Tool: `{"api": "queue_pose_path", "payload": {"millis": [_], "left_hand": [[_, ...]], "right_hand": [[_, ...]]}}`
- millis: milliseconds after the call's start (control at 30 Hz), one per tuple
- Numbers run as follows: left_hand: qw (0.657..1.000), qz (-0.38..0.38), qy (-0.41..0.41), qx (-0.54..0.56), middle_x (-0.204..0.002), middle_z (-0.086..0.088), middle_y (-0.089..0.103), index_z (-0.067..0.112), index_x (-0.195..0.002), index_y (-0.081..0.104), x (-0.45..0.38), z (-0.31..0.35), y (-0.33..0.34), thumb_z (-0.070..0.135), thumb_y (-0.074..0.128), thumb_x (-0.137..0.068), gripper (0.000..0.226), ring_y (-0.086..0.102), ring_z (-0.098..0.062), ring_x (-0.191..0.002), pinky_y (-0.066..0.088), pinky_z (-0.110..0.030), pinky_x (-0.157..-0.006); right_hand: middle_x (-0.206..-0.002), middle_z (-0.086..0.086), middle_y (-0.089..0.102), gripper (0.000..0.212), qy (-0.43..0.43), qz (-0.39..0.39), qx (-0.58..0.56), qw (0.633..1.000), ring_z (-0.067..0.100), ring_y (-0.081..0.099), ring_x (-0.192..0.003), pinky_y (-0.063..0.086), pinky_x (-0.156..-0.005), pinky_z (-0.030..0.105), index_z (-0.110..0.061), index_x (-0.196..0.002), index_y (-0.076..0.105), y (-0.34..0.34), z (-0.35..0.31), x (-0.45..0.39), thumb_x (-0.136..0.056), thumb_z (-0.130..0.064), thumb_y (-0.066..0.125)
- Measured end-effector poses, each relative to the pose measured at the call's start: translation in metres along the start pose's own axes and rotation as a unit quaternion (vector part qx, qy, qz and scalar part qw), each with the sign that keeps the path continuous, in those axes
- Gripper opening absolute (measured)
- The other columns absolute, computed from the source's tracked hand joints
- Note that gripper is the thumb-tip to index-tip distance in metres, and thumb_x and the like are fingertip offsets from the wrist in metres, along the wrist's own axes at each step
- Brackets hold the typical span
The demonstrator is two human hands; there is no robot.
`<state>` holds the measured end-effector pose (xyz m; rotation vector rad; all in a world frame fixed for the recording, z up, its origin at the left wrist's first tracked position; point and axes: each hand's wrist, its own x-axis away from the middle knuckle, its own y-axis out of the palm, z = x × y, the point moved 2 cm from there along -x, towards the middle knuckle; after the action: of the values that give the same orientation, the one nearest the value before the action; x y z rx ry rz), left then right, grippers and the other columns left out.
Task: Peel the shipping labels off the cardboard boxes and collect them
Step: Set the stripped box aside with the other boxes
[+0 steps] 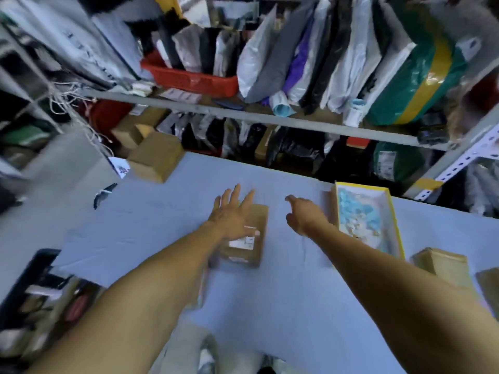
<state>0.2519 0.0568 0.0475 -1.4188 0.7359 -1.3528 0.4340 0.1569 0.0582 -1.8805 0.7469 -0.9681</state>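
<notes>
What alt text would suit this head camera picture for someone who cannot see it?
A person's open left hand reaches over a small labelled cardboard box on a blue table; the right hand hovers beside a yellow-rimmed tray.

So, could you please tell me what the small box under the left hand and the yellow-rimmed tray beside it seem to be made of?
The small box looks like plain brown cardboard: matte, with a white paper label. The yellow-rimmed tray is probably cardboard too, judging by its thin straight walls, though blur leaves that open.
</notes>
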Motion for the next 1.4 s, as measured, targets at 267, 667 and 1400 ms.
{"api": "queue_pose_path", "payload": {"millis": [267,667,1400], "left_hand": [[0.995,-0.051,-0.074,0.048,-0.158,-0.018,-0.028,0.035,-0.151,-0.021,0.106,-0.146,0.044,0.074,0.066,-0.07,0.126,-0.015,-0.041,-0.148,-0.001,-0.052,-0.119],[0.991,-0.102,-0.027,0.08,-0.159,-0.018,0.014,0.029,-0.154,-0.015,0.165,-0.172,0.145,0.046,0.078,-0.072,0.125,0.024,-0.038,-0.142,0.031,-0.044,-0.112],[0.97,0.101,-0.006,0.221,-0.152,-0.006,0.038,0.038,-0.153,0.013,0.046,-0.273,-0.007,0.017,0.056,-0.092,0.078,0.051,-0.031,-0.124,0.049,-0.042,-0.096]], "right_hand": [[-0.132,0.017,0.054,0.054,-0.089,-0.057,-0.002,0.994,0.036,0.052,-0.12,0.042,-0.1,0.042,-0.016,-0.145,0.034,0.091,-0.135,0.035,-0.092,-0.021,0.048],[-0.134,0.02,0.044,0.117,-0.032,-0.18,0.035,0.983,0.042,0.05,-0.12,0.048,-0.096,0.047,-0.032,-0.152,-0.011,0.202,-0.194,0.089,-0.075,-0.044,0.077],[-0.14,0.013,0.043,0.089,-0.045,0.051,-0.043,0.997,0.034,0.055,-0.117,0.05,-0.09,0.043,-0.029,-0.152,0.002,0.116,-0.313,-0.059,-0.085,-0.017,0.059]]}}
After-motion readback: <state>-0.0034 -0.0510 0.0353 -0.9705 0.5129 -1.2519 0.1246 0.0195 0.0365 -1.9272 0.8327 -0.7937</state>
